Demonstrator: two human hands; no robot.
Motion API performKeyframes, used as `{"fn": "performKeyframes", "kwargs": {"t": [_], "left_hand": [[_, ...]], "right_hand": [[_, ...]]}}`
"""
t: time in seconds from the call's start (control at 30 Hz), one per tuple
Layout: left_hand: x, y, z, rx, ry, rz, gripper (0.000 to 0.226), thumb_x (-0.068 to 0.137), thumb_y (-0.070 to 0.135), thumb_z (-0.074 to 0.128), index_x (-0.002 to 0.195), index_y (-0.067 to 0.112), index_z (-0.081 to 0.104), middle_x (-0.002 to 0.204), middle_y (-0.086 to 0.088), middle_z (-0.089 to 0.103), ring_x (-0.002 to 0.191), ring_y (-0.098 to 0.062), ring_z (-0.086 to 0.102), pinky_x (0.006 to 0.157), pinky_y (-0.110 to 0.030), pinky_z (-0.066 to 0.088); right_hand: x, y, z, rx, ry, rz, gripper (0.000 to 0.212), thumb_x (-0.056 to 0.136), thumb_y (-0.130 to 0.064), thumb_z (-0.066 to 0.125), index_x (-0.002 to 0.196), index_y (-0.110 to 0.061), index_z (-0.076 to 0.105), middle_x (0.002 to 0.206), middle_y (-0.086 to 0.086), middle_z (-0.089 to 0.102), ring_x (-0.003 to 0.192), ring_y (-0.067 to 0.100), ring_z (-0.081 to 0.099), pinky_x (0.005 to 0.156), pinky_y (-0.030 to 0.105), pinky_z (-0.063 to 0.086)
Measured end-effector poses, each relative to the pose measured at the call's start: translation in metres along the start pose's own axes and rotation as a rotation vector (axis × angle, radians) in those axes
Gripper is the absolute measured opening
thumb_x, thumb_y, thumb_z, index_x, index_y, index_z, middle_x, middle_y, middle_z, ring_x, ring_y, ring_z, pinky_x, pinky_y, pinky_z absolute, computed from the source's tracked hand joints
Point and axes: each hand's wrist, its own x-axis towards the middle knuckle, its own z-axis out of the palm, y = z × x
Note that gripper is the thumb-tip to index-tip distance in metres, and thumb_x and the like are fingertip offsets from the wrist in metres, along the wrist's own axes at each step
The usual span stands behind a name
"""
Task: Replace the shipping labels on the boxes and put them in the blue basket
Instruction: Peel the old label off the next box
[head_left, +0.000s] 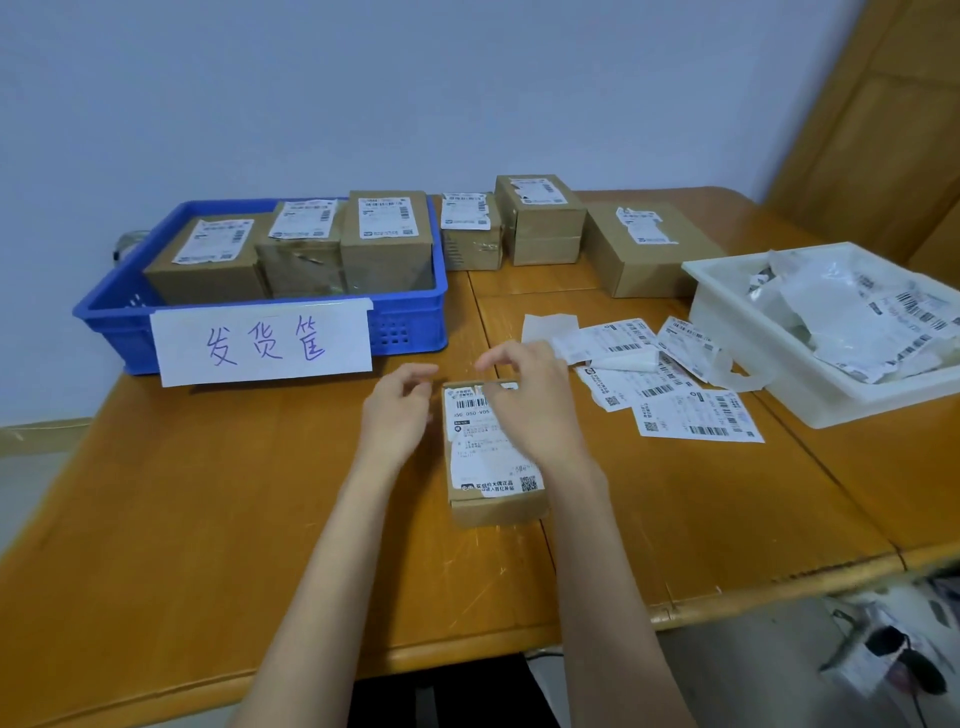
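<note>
1. Neither grip is closing on anything yet: the right hand (524, 400) is hovering with loosely curled fingers over the far end of the box (496, 488), and the left hand (397, 410) is curling just beside the box's far left corner; whether any fingertip is touching cardboard or paper cannot be told.
2. That box is lying flat on the desk (208, 519), directly in front of the person, its worn label (493, 447) facing up with torn, lifting edges.
3. Judging from the task, the step in hand is peeling this old label off, probably starting at the far edge where both hands are gathering.
4. Doing it well likely means pinning the box with the left hand while the right is picking up a loose corner and pulling low and slow, since the paper looks prone to tearing into strips.
5. Right of the box, loose labels (675, 384) are lying scattered on the desk, and beyond them a white tray (727, 306) is holding crumpled label waste.
6. Behind the box to the left, the blue basket (415, 332) is already holding three labelled boxes (291, 254).
7. Straight behind the box, three more boxes (545, 228) are waiting with ragged labels.
</note>
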Motion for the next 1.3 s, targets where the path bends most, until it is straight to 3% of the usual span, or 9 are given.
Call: {"fn": "performKeyframes", "kwargs": {"t": [0.07, 0.1, 0.23, 0.4, 0.57, 0.77, 0.93, 1.03, 1.3], "left_hand": [[0.004, -0.005, 0.009, -0.034, 0.013, 0.027, 0.030, 0.101, 0.013, 0.042, 0.111, 0.023, 0.068, 0.109, 0.004, 0.065, 0.102, -0.020, 0.061, 0.086, -0.032, 0.049], [0.006, -0.007, 0.012, -0.037, 0.014, 0.042, 0.030, 0.101, 0.011, 0.042, 0.106, 0.023, 0.070, 0.102, 0.005, 0.067, 0.101, -0.019, 0.063, 0.085, -0.031, 0.049], [0.010, -0.016, 0.017, -0.076, 0.013, 0.105, 0.031, 0.100, 0.012, 0.044, 0.092, 0.022, 0.072, 0.083, 0.007, 0.069, 0.079, -0.012, 0.062, 0.064, -0.022, 0.043], [0.012, -0.028, 0.020, -0.137, 0.004, 0.156, 0.028, 0.100, 0.020, 0.046, 0.089, 0.020, 0.072, 0.082, 0.003, 0.071, 0.077, -0.016, 0.061, 0.069, -0.032, 0.043], [0.012, -0.032, 0.021, -0.117, 0.032, 0.199, 0.030, 0.100, 0.020, 0.046, 0.083, 0.022, 0.070, 0.075, 0.008, 0.068, 0.068, -0.005, 0.055, 0.062, -0.026, 0.039], [0.013, -0.033, 0.022, -0.123, 0.032, 0.201, 0.030, 0.101, 0.021, 0.045, 0.088, 0.020, 0.072, 0.076, 0.007, 0.070, 0.068, -0.005, 0.058, 0.060, -0.021, 0.040], [0.014, -0.035, 0.023, -0.121, 0.043, 0.203, 0.029, 0.101, 0.021, 0.046, 0.087, 0.019, 0.072, 0.075, 0.004, 0.069, 0.072, -0.016, 0.061, 0.064, -0.032, 0.041], [0.014, -0.035, 0.024, -0.110, 0.041, 0.198, 0.030, 0.101, 0.021, 0.045, 0.085, 0.020, 0.071, 0.074, 0.009, 0.068, 0.068, -0.007, 0.058, 0.062, -0.028, 0.040], [0.012, -0.034, 0.023, -0.084, 0.040, 0.219, 0.031, 0.101, 0.019, 0.044, 0.086, 0.019, 0.071, 0.078, 0.008, 0.070, 0.074, -0.007, 0.059, 0.068, -0.030, 0.042]], "right_hand": [[0.005, -0.003, 0.007, -0.070, -0.032, -0.069, 0.022, 0.093, -0.012, 0.059, 0.102, -0.031, 0.067, 0.121, -0.007, 0.049, 0.119, 0.012, 0.038, 0.099, 0.025, 0.028], [0.007, -0.003, 0.011, -0.112, -0.044, -0.091, 0.024, 0.093, -0.011, 0.059, 0.100, -0.032, 0.067, 0.119, -0.009, 0.049, 0.117, 0.011, 0.039, 0.096, 0.024, 0.025], [0.011, 0.002, 0.023, -0.218, -0.034, -0.130, 0.022, 0.093, -0.016, 0.059, 0.095, -0.037, 0.066, 0.105, -0.015, 0.049, 0.108, 0.010, 0.043, 0.087, 0.024, 0.016], [0.010, 0.007, 0.031, -0.229, 0.044, -0.156, 0.011, 0.094, -0.027, 0.060, 0.093, -0.037, 0.065, 0.099, -0.016, 0.050, 0.102, 0.009, 0.045, 0.082, 0.024, 0.015], [0.010, 0.010, 0.034, -0.294, 0.039, -0.196, 0.010, 0.092, -0.024, 0.056, 0.091, -0.034, 0.059, 0.100, -0.013, 0.052, 0.102, 0.011, 0.045, 0.086, 0.028, 0.020], [0.010, 0.013, 0.032, -0.163, 0.046, -0.193, 0.019, 0.087, -0.017, 0.061, 0.092, -0.035, 0.060, 0.099, -0.018, 0.054, 0.100, 0.008, 0.046, 0.079, 0.025, 0.016], [0.010, 0.012, 0.033, -0.196, 0.040, -0.193, 0.008, 0.092, -0.028, 0.061, 0.087, -0.034, 0.063, 0.098, -0.018, 0.052, 0.101, 0.008, 0.045, 0.081, 0.024, 0.016], [0.011, 0.014, 0.032, -0.193, 0.012, -0.199, 0.010, 0.091, -0.021, 0.059, 0.086, -0.030, 0.061, 0.100, -0.015, 0.053, 0.105, 0.011, 0.046, 0.079, 0.022, 0.014], [0.009, 0.014, 0.029, -0.122, -0.008, -0.210, 0.012, 0.086, -0.021, 0.061, 0.079, -0.029, 0.056, 0.095, -0.015, 0.052, 0.101, 0.010, 0.047, 0.079, 0.021, 0.014]]}}
